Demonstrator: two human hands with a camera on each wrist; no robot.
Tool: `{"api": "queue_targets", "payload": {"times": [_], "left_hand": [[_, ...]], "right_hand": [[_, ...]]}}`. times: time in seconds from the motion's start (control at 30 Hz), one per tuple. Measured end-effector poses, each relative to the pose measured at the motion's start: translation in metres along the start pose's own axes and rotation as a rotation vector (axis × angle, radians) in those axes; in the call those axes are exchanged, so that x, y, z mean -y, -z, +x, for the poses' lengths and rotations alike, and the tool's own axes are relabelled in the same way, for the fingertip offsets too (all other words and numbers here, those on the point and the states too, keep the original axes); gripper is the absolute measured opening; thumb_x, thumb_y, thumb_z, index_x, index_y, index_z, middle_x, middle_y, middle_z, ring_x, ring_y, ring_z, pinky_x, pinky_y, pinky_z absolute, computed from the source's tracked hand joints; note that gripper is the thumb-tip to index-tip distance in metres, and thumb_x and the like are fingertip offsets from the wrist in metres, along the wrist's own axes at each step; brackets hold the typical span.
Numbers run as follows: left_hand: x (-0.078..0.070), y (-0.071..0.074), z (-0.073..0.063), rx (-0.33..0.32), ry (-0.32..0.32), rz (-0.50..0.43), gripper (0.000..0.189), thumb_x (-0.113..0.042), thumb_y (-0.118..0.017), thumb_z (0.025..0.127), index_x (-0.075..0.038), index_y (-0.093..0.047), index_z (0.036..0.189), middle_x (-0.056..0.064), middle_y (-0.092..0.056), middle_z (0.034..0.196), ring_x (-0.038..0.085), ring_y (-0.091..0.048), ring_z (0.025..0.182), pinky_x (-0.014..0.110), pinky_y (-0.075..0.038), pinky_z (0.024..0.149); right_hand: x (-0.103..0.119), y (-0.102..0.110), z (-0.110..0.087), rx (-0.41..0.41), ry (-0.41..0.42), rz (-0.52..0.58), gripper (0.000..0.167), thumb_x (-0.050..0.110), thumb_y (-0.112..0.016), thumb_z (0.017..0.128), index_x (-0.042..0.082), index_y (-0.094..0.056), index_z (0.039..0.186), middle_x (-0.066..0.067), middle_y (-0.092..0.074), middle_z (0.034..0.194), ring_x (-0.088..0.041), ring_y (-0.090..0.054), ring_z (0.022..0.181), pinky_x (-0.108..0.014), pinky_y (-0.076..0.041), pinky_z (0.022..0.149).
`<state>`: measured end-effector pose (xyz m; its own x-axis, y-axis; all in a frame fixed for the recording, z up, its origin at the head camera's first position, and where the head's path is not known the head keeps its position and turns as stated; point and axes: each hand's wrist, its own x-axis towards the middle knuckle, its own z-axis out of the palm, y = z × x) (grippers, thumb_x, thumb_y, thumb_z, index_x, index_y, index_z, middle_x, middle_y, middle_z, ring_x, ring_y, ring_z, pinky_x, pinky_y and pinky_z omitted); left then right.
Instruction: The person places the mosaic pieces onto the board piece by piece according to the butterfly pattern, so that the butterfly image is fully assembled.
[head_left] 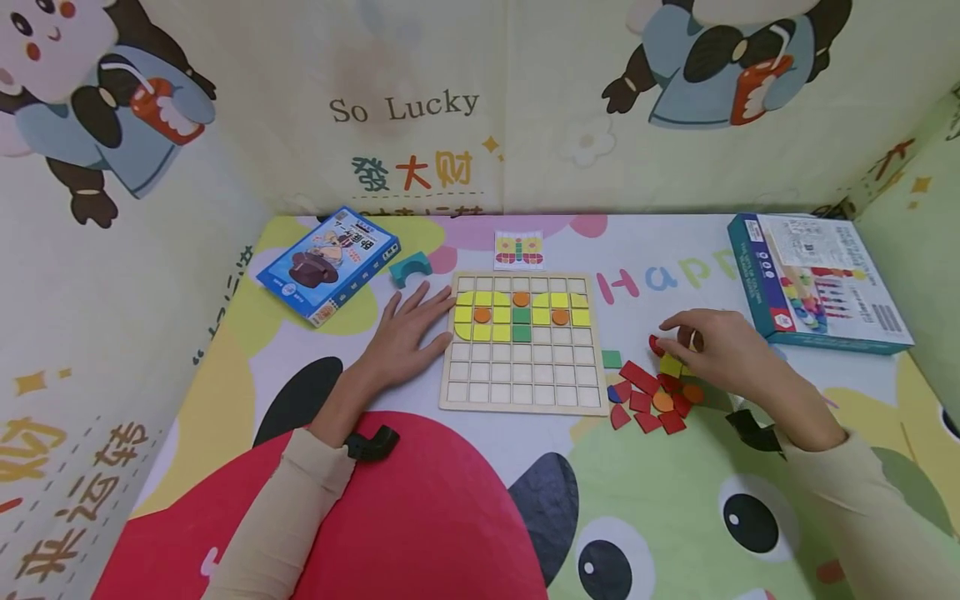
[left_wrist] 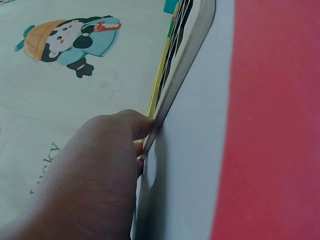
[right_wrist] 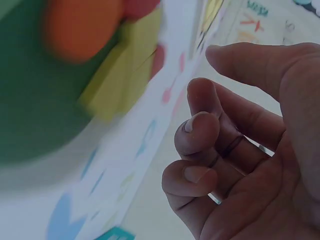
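A square wooden grid board (head_left: 543,373) lies on the table, its upper rows partly filled with yellow tiles (head_left: 491,332), orange discs and green squares. My left hand (head_left: 401,337) lies at the board's left side with fingers extended; in the left wrist view its thumb and fingertips touch the board's edge. Above loose pieces right of the board hovers my right hand (head_left: 723,354), fingers loosely bent. The right wrist view shows thumb and index apart with nothing between them. Beneath it are yellow pieces (right_wrist: 125,70), an orange disc (right_wrist: 82,27) and red pieces (head_left: 639,377).
A butterfly pattern card (head_left: 519,250) lies behind the board. At the back left is a blue box (head_left: 330,262) beside a teal arch-shaped piece (head_left: 410,268). Another box (head_left: 821,279) lies at the right. One green tile (head_left: 611,359) is near the board's right edge.
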<state>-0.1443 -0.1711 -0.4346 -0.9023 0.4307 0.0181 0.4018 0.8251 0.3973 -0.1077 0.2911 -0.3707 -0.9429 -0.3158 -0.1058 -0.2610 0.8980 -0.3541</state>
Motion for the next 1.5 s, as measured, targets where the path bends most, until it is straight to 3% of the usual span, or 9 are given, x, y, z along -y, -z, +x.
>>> {"api": "queue_targets", "payload": {"times": [0.2,0.5,0.93,1.5], "left_hand": [[-0.002,0.001,0.001,-0.005,0.001,-0.005,0.069,-0.053,-0.052,0.104,-0.027,-0.038,0.166,-0.005,-0.030,0.177,0.028,-0.011,0.169,0.064,-0.001,0.135],[-0.002,0.000,0.002,-0.004,0.003,-0.012,0.068,-0.053,-0.052,0.104,-0.028,-0.038,0.166,-0.006,-0.029,0.177,0.027,-0.010,0.169,0.064,-0.001,0.135],[-0.002,0.000,0.001,-0.006,0.009,-0.007,0.068,-0.052,-0.053,0.104,-0.027,-0.038,0.166,-0.006,-0.029,0.177,0.027,-0.010,0.169,0.064,-0.001,0.135],[-0.003,0.002,-0.002,0.001,0.010,-0.010,0.069,-0.052,-0.053,0.104,-0.027,-0.038,0.166,-0.006,-0.029,0.177,0.027,-0.010,0.169,0.063,-0.001,0.135]], "right_hand": [[-0.020,0.003,-0.012,0.035,-0.027,-0.009,0.036,0.025,-0.079,0.096,0.001,-0.075,0.123,-0.003,-0.072,0.089,-0.016,-0.059,0.080,-0.021,-0.048,0.060],[-0.026,0.003,-0.018,0.088,-0.056,-0.003,0.037,0.024,-0.079,0.095,0.001,-0.075,0.123,-0.002,-0.071,0.088,-0.016,-0.058,0.080,-0.021,-0.047,0.060],[-0.031,-0.002,-0.013,0.038,-0.073,-0.021,0.036,0.024,-0.074,0.099,0.000,-0.074,0.125,-0.007,-0.073,0.092,-0.020,-0.060,0.082,-0.024,-0.048,0.063],[-0.033,-0.002,-0.005,0.090,-0.085,-0.027,0.043,0.025,-0.077,0.097,-0.004,-0.070,0.127,-0.011,-0.073,0.094,-0.018,-0.060,0.078,-0.026,-0.049,0.062]]}}
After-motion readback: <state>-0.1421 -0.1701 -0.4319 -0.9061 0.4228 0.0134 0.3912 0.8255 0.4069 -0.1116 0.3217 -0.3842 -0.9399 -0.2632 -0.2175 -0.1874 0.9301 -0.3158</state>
